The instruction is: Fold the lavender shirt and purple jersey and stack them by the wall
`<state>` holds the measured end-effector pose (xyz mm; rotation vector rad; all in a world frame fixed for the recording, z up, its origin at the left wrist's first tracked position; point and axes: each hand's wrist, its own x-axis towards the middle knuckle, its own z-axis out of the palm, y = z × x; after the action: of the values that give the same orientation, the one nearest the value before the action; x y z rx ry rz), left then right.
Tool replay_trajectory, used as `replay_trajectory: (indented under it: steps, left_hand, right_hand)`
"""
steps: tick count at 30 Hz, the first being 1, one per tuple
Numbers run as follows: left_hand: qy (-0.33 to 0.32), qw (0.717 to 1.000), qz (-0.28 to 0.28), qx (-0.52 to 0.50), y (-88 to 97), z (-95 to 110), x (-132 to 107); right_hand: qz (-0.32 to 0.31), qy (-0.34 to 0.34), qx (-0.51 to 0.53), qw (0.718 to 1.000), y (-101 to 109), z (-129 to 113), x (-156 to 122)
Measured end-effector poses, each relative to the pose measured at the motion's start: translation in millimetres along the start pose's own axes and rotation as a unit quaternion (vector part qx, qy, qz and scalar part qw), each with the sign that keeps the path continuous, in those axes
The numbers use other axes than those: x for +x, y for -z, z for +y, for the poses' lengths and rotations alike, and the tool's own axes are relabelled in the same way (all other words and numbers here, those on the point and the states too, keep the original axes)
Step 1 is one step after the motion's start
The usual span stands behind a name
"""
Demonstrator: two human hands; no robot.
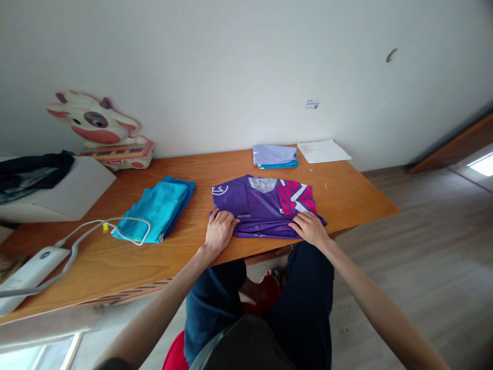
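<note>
Purple shirt (264,205) on table (346,190), left hand (219,229) and right hand (313,229) on its folds, grip of fingers (223,218) unclear

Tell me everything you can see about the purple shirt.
The purple shirt looks thin and smooth, with a pink-and-white patterned area, white markings and a pale neckline patch. It lies on the wooden table, its near part gathered in folds by the front edge. The left hand and right hand touch its near side.
</note>
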<state>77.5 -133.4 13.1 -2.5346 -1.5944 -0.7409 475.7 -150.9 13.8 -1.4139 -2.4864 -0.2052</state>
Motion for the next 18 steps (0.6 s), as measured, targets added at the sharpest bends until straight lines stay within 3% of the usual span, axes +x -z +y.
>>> replay_trajectory:
  steps: [4,9,14,18]
  left_hand:
    - [0.013,0.999,-0.040,0.032,-2.5,-7,3]
    - [0.047,0.995,-0.078,0.037,2.8,-9,10]
    - [0.050,0.998,-0.042,0.021,6.6,16,44]
    - [0.093,0.995,-0.040,0.006,-13.5,30,69]
  right_hand:
    - [-0.046,-0.025,0.031,0.998,2,0,0]
    - [-0.109,-0.172,0.048,0.978,15,3,21]
    - [-0.048,-0.187,0.003,0.981,18,-2,57]
    - [-0.042,-0.200,0.002,0.979,-2,0,74]
